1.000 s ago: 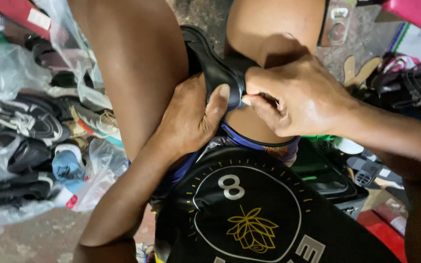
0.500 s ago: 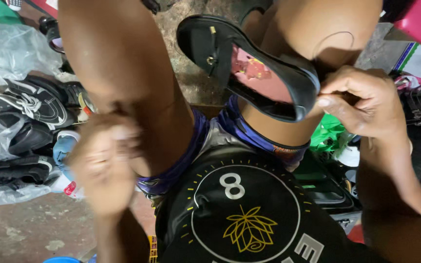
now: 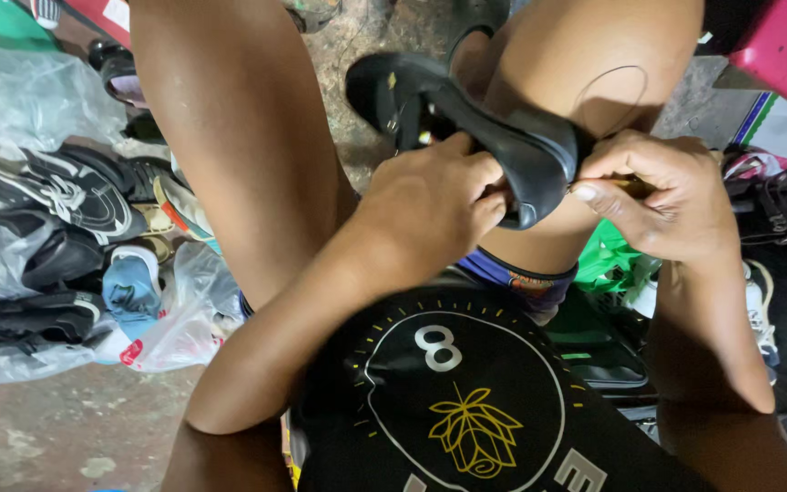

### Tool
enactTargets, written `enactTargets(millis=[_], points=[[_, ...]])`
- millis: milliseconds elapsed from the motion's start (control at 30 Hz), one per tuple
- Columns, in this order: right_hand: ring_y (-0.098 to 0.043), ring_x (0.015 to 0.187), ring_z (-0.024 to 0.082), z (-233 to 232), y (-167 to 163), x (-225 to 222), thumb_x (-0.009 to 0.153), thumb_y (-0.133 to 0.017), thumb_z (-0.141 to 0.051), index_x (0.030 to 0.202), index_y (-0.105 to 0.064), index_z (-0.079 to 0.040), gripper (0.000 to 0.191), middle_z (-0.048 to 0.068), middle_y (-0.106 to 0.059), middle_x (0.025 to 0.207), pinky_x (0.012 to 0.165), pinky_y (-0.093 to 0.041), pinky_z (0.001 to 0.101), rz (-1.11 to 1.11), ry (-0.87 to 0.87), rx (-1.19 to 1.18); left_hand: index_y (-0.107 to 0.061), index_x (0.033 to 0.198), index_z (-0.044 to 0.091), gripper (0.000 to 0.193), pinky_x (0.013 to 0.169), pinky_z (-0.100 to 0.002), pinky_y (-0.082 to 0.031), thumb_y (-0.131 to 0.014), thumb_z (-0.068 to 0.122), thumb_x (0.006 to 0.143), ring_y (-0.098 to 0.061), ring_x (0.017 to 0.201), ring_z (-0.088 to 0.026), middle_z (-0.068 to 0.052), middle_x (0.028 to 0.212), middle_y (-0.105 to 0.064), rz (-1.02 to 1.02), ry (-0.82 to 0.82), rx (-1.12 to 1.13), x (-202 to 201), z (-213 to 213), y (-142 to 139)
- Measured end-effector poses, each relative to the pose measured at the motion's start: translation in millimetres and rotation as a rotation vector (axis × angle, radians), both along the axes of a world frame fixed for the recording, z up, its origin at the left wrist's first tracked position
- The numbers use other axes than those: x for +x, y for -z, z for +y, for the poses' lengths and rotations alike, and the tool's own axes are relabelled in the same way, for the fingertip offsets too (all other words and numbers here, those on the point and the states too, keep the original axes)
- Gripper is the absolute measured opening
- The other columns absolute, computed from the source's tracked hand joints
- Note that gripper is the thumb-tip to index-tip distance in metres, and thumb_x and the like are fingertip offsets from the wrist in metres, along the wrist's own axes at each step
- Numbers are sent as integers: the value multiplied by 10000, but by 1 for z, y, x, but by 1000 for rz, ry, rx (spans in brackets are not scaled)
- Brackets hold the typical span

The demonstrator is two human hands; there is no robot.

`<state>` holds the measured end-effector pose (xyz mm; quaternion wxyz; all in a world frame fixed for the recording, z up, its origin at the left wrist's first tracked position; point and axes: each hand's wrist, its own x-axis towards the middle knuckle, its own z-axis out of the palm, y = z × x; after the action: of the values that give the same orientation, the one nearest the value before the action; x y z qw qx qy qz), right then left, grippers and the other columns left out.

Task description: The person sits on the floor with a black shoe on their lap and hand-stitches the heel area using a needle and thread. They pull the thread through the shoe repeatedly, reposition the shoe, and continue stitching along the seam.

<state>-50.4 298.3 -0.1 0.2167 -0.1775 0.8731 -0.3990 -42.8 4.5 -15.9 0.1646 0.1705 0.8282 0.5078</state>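
A black shoe [image 3: 466,118] lies sole-up across my right thigh, its heel end toward me. My left hand [image 3: 434,205] grips that shoe from below, with the fingers curled against its near edge. My right hand [image 3: 662,196] pinches a thin brownish tool [image 3: 630,185] whose tip meets the heel end of the shoe. What the tool's tip does at the shoe is hidden by my fingers. I sit with bare knees apart, in a black shirt with a round print.
Several worn shoes [image 3: 66,187] and clear plastic bags [image 3: 34,96] are heaped on the concrete floor at the left. A pink box [image 3: 776,50] stands at the top right. Bags and a green plastic bag [image 3: 617,260] lie at the right.
My left hand came back from my left side and took hold of the shoe. The shoe turned from showing its insole to sole-up, and my right hand moved to the heel end.
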Motion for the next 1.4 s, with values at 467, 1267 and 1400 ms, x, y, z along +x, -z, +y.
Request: enactTargets(millis=[467, 1267, 1400], points=[[-629, 618, 85, -44, -14, -14, 943, -708, -15, 1023, -685, -34, 85, 26, -674, 809, 556, -453, 243, -40, -85, 36, -617, 973, 26, 166, 555, -254, -382, -556, 125, 1092, -470, 643, -67, 22, 771, -558, -719, -482, 734, 27, -36, 16], [-660, 624, 220, -83, -31, -15, 1012, -674, -102, 1050, -629, 0, 117, 121, -716, 920, 515, -520, 356, 260, -275, 217, -702, 1221, -2, 225, 917, -244, -537, -674, 9, 997, -608, 1004, -29, 25, 1096, -715, -670, -158, 769, 2, -36, 27], [-605, 578, 235, -86, -36, -15, 904, -606, 3, 993, -599, 1, 89, 136, -648, 802, 489, -507, 385, 288, -347, 442, -730, 1161, 39, 264, 800, -251, -577, -653, 15, 910, -695, 861, -32, -51, 973, -793, -513, -158, 238, -7, -38, 13]])
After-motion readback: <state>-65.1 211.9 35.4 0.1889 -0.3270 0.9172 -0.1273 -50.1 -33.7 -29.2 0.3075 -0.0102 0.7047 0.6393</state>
